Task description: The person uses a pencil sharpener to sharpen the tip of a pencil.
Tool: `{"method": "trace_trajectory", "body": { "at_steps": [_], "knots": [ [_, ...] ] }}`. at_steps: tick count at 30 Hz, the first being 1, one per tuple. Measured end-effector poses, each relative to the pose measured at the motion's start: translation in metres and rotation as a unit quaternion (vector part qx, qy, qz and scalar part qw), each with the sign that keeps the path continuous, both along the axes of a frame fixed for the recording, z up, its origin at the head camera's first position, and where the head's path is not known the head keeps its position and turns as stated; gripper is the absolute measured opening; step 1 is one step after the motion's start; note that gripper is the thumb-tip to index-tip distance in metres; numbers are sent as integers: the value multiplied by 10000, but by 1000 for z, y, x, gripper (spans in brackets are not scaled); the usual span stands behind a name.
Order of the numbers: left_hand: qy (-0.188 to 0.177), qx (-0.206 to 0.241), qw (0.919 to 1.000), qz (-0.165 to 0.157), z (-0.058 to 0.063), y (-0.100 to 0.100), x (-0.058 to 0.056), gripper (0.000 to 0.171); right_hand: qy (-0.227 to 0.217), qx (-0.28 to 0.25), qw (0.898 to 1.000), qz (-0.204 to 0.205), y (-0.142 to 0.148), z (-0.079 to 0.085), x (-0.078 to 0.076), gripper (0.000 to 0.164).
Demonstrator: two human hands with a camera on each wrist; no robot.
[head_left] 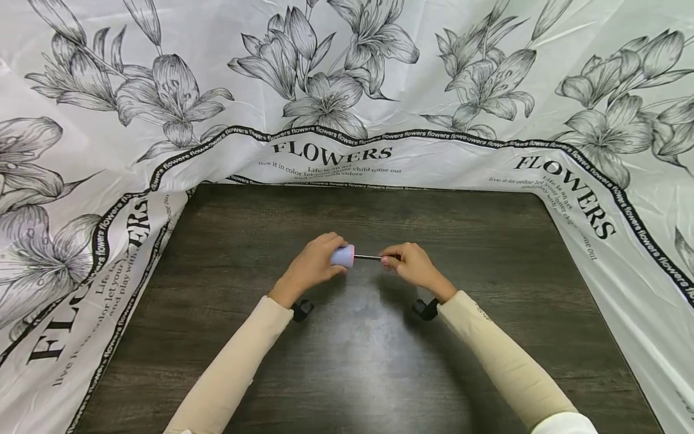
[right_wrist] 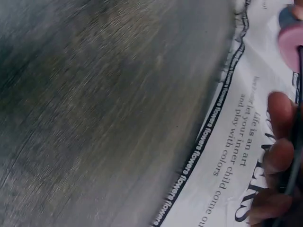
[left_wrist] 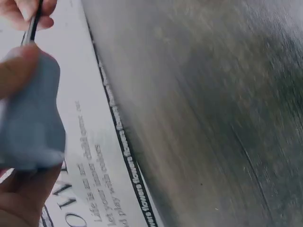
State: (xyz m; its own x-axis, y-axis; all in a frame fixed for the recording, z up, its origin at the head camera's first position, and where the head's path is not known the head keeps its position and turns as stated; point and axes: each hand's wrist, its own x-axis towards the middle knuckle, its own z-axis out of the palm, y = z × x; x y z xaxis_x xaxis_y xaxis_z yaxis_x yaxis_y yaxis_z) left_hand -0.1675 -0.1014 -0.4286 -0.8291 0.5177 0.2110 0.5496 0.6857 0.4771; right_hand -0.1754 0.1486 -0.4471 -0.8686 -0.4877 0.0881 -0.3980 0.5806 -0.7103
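Left hand (head_left: 313,261) and right hand (head_left: 414,265), two in all, face each other above one dark tabletop (head_left: 466,223), where I count one lavender cylinder (head_left: 341,257) with one pink end (right_wrist: 289,46) and one slim rod (head_left: 367,258). Both sleeved forearms (head_left: 235,364) angle inward. I see the left fingers curled round the cylinder, the right pinching the rod, which runs sideways to the pink end.

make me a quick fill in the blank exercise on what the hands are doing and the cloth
The left hand grips a blue object with one ____ end. From that end, a rod leads to the person's ____ hand. The largest printed word on the cloth is ____.

Missing words: pink; right; FLOWERS.
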Motion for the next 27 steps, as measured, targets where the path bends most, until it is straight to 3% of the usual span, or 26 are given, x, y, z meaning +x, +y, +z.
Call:
{"method": "trace_trajectory", "body": {
  "at_steps": [2, 5, 7, 11, 17, 20, 23, 25, 27],
  "knots": [
    [-188, 230, 9995, 127, -1, -4, -1, 46, 274, 75, 9996, 93, 0, 0, -1, 22],
    [-709, 632, 9952, 236, -1, -11, -3, 47, 1282, 225, 9914, 130, -2, -2, 0, 21],
    [-1109, 824, 9899, 328, 0, -15, -5, 48, 2130, 284, 9766, 90, -4, -3, 2, 20],
    [-1781, 1052, 9769, 531, 2, -22, -9, 49, 3405, 268, 9399, 8, -6, -8, 1, 19],
    [-2631, 1559, 9516, 312, 6, -31, -17, 43, 4522, 291, 8913, -144, -6, -12, -3, 18],
    [-3265, 1954, 9246, 160, 9, -32, -19, 39, 4968, 529, 8661, -146, -6, -10, -3, 15],
    [-4078, 2427, 8802, -69, 9, -31, -21, 40, 5337, 707, 8427, -120, -3, -10, -2, 19],
    [-4518, 2595, 8533, -180, 8, -30, -23, 42, 5470, 754, 8337, -74, -2, -11, -2, 24],
    [-4783, 2674, 8364, -162, 8, -30, -25, 43, 5451, 778, 8348, 25, -2, -11, -3, 25]
  ]
}}
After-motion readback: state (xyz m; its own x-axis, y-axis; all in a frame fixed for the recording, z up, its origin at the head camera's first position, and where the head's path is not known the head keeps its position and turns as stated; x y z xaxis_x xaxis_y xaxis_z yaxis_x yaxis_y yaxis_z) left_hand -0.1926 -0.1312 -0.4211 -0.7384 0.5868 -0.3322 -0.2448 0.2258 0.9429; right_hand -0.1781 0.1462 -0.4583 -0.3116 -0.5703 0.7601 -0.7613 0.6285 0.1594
